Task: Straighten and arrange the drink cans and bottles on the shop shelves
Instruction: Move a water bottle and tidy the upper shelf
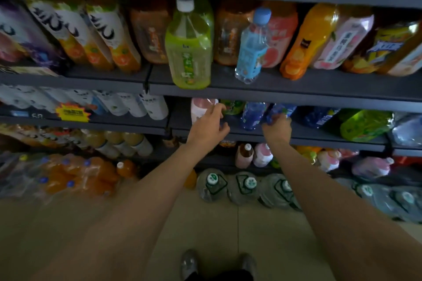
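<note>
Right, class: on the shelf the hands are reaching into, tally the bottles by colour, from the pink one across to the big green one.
Pink bottles: 1
Green bottles: 2
Blue bottles: 3, one in the grip of the right hand
Total: 6

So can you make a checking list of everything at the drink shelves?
Surface: dark shelves, tiled floor.
Job's things: tall green bottle and light blue bottle stand out front; others sit further back.
Clutter: big water jugs and wrapped orange bottle packs on the floor.
Grips: left hand reaches by a pink bottle, holding nothing; right hand holds a blue bottle.
Cables: nothing seen.
Surroundings: yellow price tag.
</note>
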